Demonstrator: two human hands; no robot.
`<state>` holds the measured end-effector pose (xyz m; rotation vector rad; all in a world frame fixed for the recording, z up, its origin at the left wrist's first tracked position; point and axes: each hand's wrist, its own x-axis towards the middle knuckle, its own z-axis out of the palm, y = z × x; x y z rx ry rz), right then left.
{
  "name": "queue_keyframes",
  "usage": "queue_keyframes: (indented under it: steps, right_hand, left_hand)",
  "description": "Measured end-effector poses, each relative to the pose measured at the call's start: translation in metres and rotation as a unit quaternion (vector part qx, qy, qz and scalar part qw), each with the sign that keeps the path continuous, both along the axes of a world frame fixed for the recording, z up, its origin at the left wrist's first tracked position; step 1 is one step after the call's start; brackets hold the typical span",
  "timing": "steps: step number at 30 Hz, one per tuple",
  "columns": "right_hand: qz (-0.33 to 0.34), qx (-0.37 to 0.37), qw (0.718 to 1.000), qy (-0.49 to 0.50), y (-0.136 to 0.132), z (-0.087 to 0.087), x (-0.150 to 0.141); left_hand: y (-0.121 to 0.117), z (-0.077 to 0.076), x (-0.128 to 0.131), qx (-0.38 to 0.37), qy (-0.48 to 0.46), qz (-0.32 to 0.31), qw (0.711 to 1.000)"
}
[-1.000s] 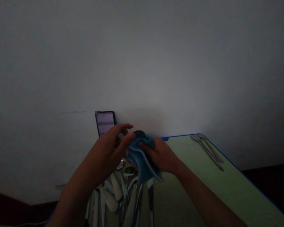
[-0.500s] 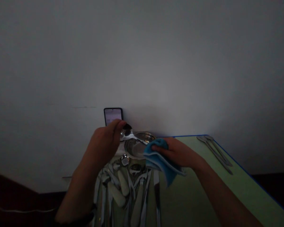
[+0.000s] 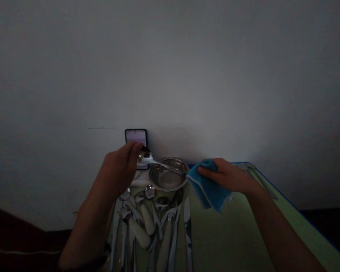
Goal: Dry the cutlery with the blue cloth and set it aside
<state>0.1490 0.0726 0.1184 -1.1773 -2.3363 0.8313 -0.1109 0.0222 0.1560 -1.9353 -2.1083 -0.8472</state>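
Note:
My left hand (image 3: 120,164) pinches a shiny metal spoon (image 3: 161,164) by its bowl end, and the handle slants down to the right. A blue cloth (image 3: 208,185) is gripped in my right hand (image 3: 225,175), with its loose part hanging down. The spoon's handle end reaches the cloth's left edge; whether the cloth still touches it I cannot tell. Behind and below the spoon stands a round metal bowl (image 3: 153,180). Nearer to me lies a spread of cutlery: several spoons, forks and knives, among them a knife (image 3: 188,230) and pale-handled pieces (image 3: 139,232).
A phone (image 3: 136,136) leans upright on the wall behind my left hand. Something white (image 3: 141,178) lies left of the bowl. At the right edge of the green table (image 3: 229,241), several pieces of cutlery (image 3: 265,181) lie partly behind my right hand. The wall closes off the back.
My right hand with the cloth has moved right along the handle to its end, baring more of the spoon and the bowl. My left hand has shifted slightly left with the spoon.

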Motion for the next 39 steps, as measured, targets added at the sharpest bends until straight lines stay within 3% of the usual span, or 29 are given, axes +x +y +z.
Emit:
queue_keyframes:
  steps: [7, 10, 13, 15, 20, 21, 23, 25, 27, 30, 33, 39]
  right_hand:
    - [0.116, -0.032, 0.987, -0.103, -0.001, -0.011, -0.004]
    - [0.104, -0.091, 0.99, -0.032, -0.001, -0.022, -0.006]
    - [0.064, -0.056, 0.99, 0.112, -0.005, -0.035, -0.008]
    - [0.073, -0.048, 0.979, 0.182, -0.011, -0.044, -0.009]
    - [0.102, -0.228, 0.939, 0.235, -0.029, -0.053, 0.001]
    - [0.09, -0.238, 0.941, 0.222, -0.032, -0.053, 0.008]
    - [0.045, -0.181, 0.966, 0.178, -0.032, -0.054, 0.028]
    - [-0.037, -0.04, 0.994, 0.091, -0.028, -0.059, 0.058]
    - [-0.181, 0.097, 0.978, -0.028, -0.021, -0.068, 0.095]
    - [-0.307, 0.114, 0.941, -0.086, -0.009, -0.084, 0.15]
    - [-0.372, 0.115, 0.913, -0.123, 0.0, -0.098, 0.187]
    - [-0.395, 0.123, 0.896, -0.159, 0.021, -0.113, 0.199]
  left_hand:
    - [0.003, 0.001, -0.003, -0.034, 0.035, 0.025, 0.998]
    - [0.006, 0.0, 0.0, -0.036, 0.011, 0.008, 0.999]
    - [0.011, -0.005, 0.013, -0.04, -0.001, -0.031, 0.999]
    - [0.013, -0.011, 0.026, -0.047, -0.01, -0.064, 0.997]
    - [0.013, -0.025, 0.065, -0.089, -0.062, -0.235, 0.966]
    - [0.013, -0.028, 0.071, -0.094, -0.068, -0.263, 0.958]
    - [0.011, -0.036, 0.081, -0.118, -0.062, -0.284, 0.949]
    - [0.011, -0.045, 0.088, -0.161, -0.033, -0.262, 0.951]
    - [0.012, -0.053, 0.094, -0.191, -0.016, -0.264, 0.945]
    - [0.011, -0.061, 0.106, -0.203, 0.0, -0.294, 0.934]
    - [0.009, -0.067, 0.127, -0.207, 0.019, -0.321, 0.924]
    - [0.009, -0.088, 0.173, -0.215, 0.054, -0.356, 0.908]
